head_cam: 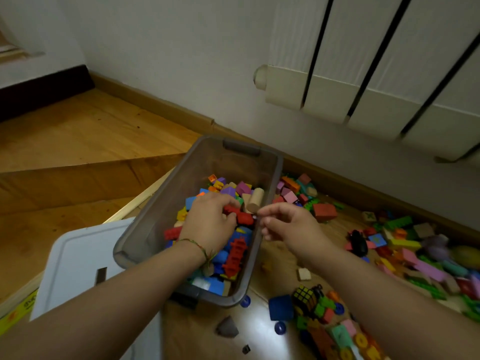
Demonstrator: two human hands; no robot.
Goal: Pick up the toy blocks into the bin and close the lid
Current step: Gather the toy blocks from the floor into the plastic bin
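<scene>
A grey translucent bin [166, 203] stands on the wooden floor, partly filled with colourful toy blocks [233, 253]. My left hand [210, 224] is inside the bin, its fingers curled round a red block [240, 215]. My right hand [288, 224] hovers just right of the bin's rim, fingers loosely curled, nothing visibly held. The white lid [78, 258] lies flat on the floor to the left of the bin. Many loose blocks [405, 245] are scattered on the floor to the right.
A white radiator [363, 74] hangs on the wall behind. A puzzle cube [305, 297], a blue block [280, 307] and blue wheels lie near the bin's front right corner. A floor step runs along the left.
</scene>
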